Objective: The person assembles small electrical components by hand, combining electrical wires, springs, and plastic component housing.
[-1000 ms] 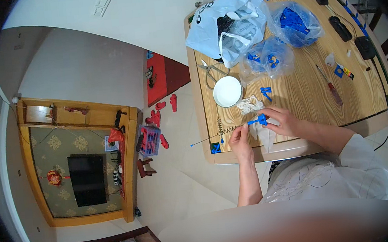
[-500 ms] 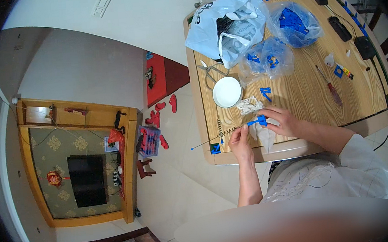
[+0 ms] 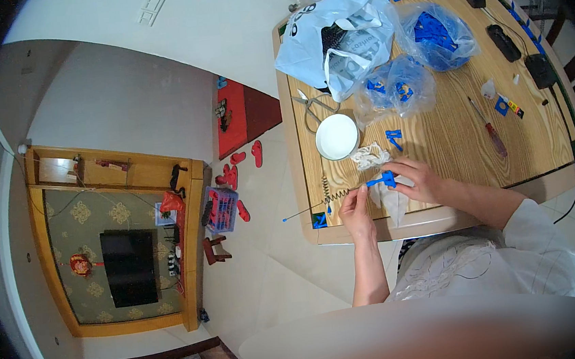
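Near the table's front edge, my left hand (image 3: 357, 216) pinches a dark coiled wire (image 3: 337, 197) where it meets the stem of a blue plastic piece. The wire's straight end points left past the table edge and has a small blue tip. My right hand (image 3: 417, 180) has its fingers closed on the wide head of the blue plastic piece (image 3: 389, 179). Under the hands lies a white sheet (image 3: 394, 203), with crumpled white cloth or string (image 3: 370, 156) just beyond. Another small blue part (image 3: 394, 139) rests farther up. My fingers partly cover the join.
A white bowl (image 3: 337, 137) and scissors (image 3: 313, 111) stand at the left. Beyond are a white plastic bag (image 3: 337, 45) and clear bags of blue parts (image 3: 435, 33). To the right lie a screwdriver (image 3: 490, 131) and a black adapter (image 3: 540, 71) with its cord.
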Available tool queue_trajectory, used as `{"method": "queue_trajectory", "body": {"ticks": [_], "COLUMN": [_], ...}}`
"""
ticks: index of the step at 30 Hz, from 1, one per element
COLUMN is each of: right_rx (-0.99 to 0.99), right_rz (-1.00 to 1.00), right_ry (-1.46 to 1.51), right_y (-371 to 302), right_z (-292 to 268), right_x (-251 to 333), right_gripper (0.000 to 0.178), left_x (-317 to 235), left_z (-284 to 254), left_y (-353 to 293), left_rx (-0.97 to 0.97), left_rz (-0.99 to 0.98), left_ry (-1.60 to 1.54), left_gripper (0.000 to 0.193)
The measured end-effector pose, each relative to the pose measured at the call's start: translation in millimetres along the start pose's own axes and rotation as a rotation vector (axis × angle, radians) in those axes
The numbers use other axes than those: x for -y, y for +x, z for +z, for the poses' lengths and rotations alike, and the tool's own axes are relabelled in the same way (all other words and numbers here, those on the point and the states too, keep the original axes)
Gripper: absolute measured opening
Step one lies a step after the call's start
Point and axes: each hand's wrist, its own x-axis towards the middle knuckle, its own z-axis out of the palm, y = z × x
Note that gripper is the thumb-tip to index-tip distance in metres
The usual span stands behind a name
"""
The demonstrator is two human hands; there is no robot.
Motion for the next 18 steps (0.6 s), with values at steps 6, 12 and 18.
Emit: {"method": "queue_trajectory", "body": {"ticks": [6,12,18], "right_rx": [0.014,0.012,0.009], "right_rz": [0.020,0.024,0.019], "right_ry": [-0.002,0.046,0.026], "right_y": [-0.6,-0.5,0.3], "right_z": [0.0,0.8,0.7], "right_x": [0.0,-0.4,-0.9], "right_gripper": [0.047,0.047,0.047], "left_x": [-4.7,-6.1,-6.7], "left_z": [3.6,4.2,5.6], "left_y": [-2.7,-3.6,-1.8], "left_rx": [0.009,0.011,0.006], "left_rz": [-0.007,-0.012,-0.008], "left_ry": [0.003,0.010,0.022], "left_gripper": [0.004,0.005,0.005]}}
